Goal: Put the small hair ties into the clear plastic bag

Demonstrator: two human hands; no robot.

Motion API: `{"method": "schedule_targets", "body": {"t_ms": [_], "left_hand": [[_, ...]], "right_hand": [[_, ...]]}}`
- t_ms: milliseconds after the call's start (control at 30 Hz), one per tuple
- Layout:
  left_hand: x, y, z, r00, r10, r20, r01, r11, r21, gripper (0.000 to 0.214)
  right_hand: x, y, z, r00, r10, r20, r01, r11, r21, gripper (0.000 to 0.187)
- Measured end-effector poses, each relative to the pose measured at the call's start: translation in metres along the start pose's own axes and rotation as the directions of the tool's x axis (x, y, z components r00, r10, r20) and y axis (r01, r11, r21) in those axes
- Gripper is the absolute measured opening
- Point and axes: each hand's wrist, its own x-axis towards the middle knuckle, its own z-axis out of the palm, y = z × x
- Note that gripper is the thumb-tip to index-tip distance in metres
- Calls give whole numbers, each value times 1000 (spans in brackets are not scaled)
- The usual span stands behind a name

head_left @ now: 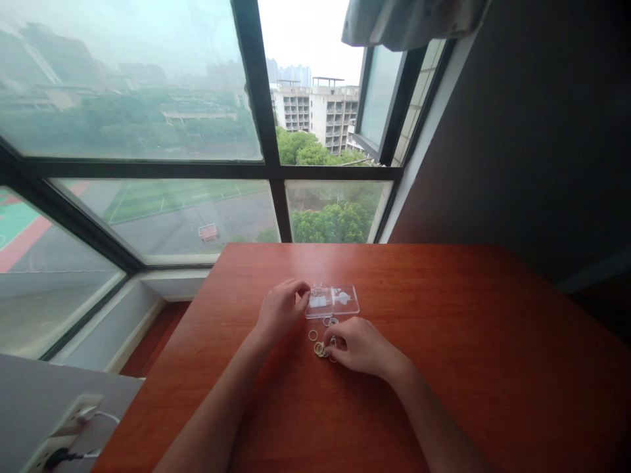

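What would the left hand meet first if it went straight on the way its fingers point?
Probably the clear plastic case, right in front of the left hand; whether they already touch is unclear.

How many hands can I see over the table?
2: the left hand by the clear case's left edge, the right hand at the rings. No others show.

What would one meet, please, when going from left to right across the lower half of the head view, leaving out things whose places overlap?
Wall sockets → left hand → single pale ring lying apart → right hand.
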Motion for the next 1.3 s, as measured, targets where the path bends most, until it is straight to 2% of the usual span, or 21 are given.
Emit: {"method": "schedule_targets", "body": {"t_ms": [200,367,600,767,900,1300], "left_hand": [[0,2,-1,1000,0,12,0,1000,2,14],[-1,0,0,1000,20,4,-20,1000,-3,13],[-1,5,2,994,92,58,-86,991,-100,11],[-2,10,5,986,129,106,-108,976,-187,11],[-4,14,5,978,161,131,-128,964,-231,12],[-4,16,5,976,163,141,-130,967,-221,13]], "right_hand": [[2,-1,4,999,-6,37,9,996,-85,13],[2,3,4,1000,-9,-5,9,999,-35,11],[7,10,2,969,100,-224,-95,995,33,8],[9,13,1,937,157,-312,-149,988,48,7],[8,13,1,936,154,-318,-156,988,18,6],[6,10,0,960,98,-263,-112,993,-40,7]]}}
